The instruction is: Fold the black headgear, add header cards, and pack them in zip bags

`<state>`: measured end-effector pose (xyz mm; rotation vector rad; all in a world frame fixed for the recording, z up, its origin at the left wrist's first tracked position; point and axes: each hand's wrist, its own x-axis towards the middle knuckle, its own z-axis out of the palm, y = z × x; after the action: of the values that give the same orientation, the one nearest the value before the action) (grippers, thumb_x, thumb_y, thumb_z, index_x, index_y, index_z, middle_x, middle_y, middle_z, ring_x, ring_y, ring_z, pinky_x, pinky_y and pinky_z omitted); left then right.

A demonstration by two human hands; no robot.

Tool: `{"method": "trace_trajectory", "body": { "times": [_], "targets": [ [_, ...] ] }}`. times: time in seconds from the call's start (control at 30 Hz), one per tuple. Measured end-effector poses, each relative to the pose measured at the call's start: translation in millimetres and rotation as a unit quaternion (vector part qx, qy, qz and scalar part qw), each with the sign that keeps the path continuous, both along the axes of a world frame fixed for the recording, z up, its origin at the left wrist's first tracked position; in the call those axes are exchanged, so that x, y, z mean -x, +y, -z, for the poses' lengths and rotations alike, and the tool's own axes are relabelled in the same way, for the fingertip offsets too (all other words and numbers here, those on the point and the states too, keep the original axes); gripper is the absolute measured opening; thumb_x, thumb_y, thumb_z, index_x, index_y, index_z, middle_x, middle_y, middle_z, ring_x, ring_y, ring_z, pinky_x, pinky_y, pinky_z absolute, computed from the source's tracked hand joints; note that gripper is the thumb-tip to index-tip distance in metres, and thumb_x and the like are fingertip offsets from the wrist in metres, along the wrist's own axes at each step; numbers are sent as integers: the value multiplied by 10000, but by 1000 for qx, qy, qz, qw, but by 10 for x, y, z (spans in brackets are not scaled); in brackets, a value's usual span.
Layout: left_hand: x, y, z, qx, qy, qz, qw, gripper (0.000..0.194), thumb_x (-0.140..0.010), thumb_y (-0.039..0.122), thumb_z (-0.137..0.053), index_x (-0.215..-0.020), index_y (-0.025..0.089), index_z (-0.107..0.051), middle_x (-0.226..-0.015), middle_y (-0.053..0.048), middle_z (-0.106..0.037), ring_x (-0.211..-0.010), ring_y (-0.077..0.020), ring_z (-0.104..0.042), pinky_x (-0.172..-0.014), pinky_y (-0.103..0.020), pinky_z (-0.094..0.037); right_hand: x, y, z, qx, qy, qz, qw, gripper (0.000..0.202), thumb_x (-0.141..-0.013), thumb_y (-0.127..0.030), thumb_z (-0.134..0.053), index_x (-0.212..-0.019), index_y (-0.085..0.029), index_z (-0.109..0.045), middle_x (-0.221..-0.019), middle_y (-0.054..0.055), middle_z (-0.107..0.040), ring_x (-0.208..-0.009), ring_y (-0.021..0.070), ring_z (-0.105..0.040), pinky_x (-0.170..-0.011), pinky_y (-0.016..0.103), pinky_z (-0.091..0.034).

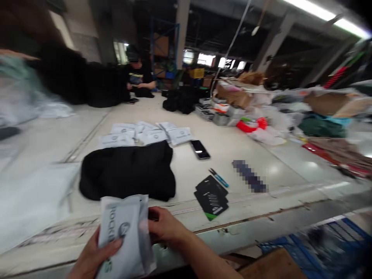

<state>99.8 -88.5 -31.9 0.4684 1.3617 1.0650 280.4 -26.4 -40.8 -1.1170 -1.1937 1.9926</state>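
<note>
White plastic, and the left hand (91, 255) had the printed pouch (126, 232) gripped, thumb across its front, at the table's (184, 178) near side! The right hand (166, 226) met its edge, pinch unclear; light, steady pressure suited thin film. Beyond lay black fabric (128, 170), then more pouches (151, 136).
</note>
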Motion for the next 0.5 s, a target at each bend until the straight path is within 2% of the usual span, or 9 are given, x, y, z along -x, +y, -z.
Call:
{"method": "trace_trajectory", "body": {
  "times": [0.07, 0.17, 0.3, 0.37, 0.5],
  "targets": [
    [36, -9, -44, -12, -16, 3, 1000, 718, -466, 319, -852, -1087, 177, -521, -855, -65, -698, -758, -330, -657, -579, -379, -532, -1, 5, -2, 28, 5, -46, 999, 469, -654, -406, -680, -1036, -146, -602, -763, 9, -599, -457, 75, -504, -381, 187, -409],
    [10, 27, -69, -42, -44, 3, 998, 701, -479, 321, -839, -1074, 155, -507, -851, -86, -701, -744, -306, -663, -592, -358, -528, -17, -19, -14, 42, 6, -94, 995, 428, -674, -440, -667, -938, -110, -599, -681, 1, -569, -451, 80, -497, -380, 183, -382],
    [0, 66, -33, -72, -54, -5, 996, 710, -509, 308, -830, -1114, 163, -487, -886, -91, -692, -779, -284, -655, -655, -370, -526, -6, -45, -107, 19, 16, -29, 999, 395, -625, -368, -731, -911, -142, -576, -786, 24, -608, -714, 145, -593, -575, 223, -472],
    [12, 80, -6, -89, -50, 7, 995, 715, -522, 307, -829, -1130, 169, -479, -901, -92, -685, -799, -279, -648, -684, -377, -520, 35, -43, -172, 9, 21, 1, 1000, 457, -583, -316, -761, -966, -164, -564, -873, 39, -630, -829, 178, -603, -693, 267, -491],
    [22, 93, 15, -110, -36, 51, 992, 724, -554, 318, -822, -1164, 176, -459, -925, -87, -669, -837, -273, -636, -714, -369, -509, 146, -31, -246, 19, 17, 36, 999, 627, -544, -249, -768, -1118, -182, -527, -979, 77, -653, -881, 235, -618, -752, 329, -500]
  ]
}}
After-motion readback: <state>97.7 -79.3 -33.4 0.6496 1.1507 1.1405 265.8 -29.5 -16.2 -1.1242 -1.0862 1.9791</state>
